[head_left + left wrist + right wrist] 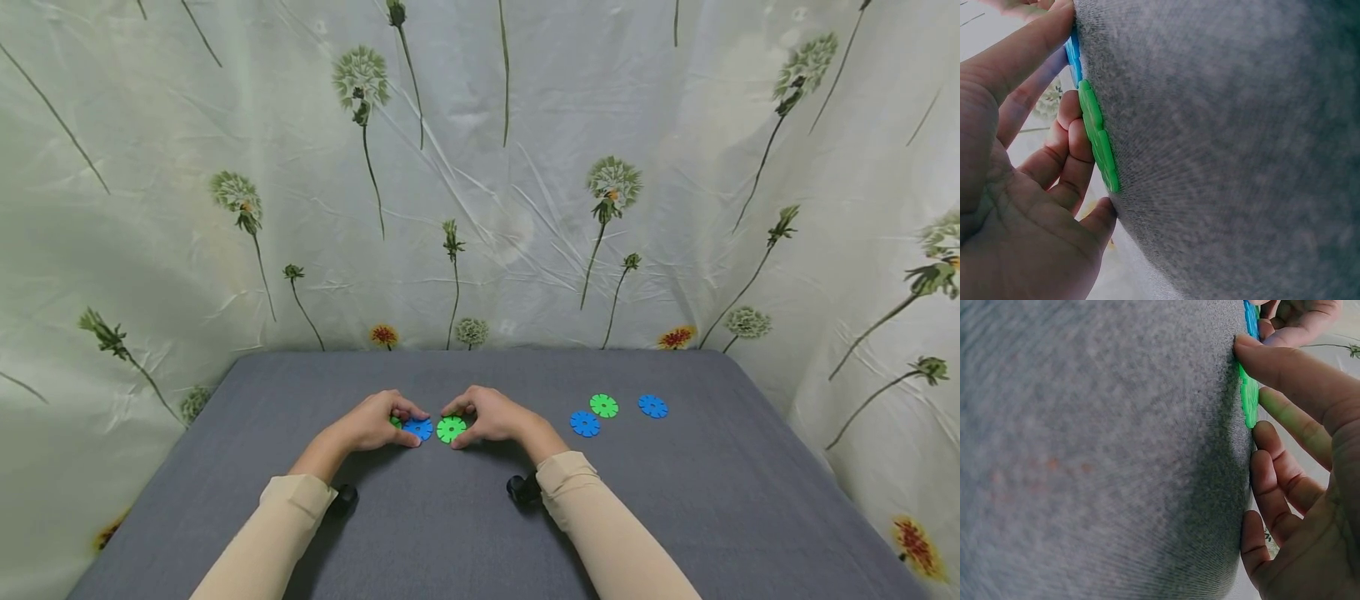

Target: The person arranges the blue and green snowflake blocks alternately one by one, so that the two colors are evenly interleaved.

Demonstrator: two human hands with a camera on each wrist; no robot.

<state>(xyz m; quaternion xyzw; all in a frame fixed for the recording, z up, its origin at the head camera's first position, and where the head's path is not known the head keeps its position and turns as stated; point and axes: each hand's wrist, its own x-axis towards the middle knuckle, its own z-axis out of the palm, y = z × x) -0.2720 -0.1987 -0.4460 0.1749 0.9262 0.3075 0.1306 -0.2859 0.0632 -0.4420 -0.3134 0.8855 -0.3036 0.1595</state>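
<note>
A blue interlocking disc (423, 433) with a notched rim lies flat on the grey table, pinched at its edges between thumb and fingers of my left hand (372, 423). Just left of it, mostly hidden by that hand, is a green disc (1099, 137), close against the curled fingers in the left wrist view. To the right of the blue disc, a small gap away, my right hand (492, 417) grips another green disc (447, 435) by its rim. The right thumb is at the near edge and a finger at the far edge. Both hands rest low over the tabletop.
Right of my hands lie a blue disc (579, 428), a green disc (598, 409) and a second blue disc (647, 409) further right. The grey table (450, 533) ends at a dandelion-print curtain (525, 250). Small black wrist cameras hang beneath both wrists.
</note>
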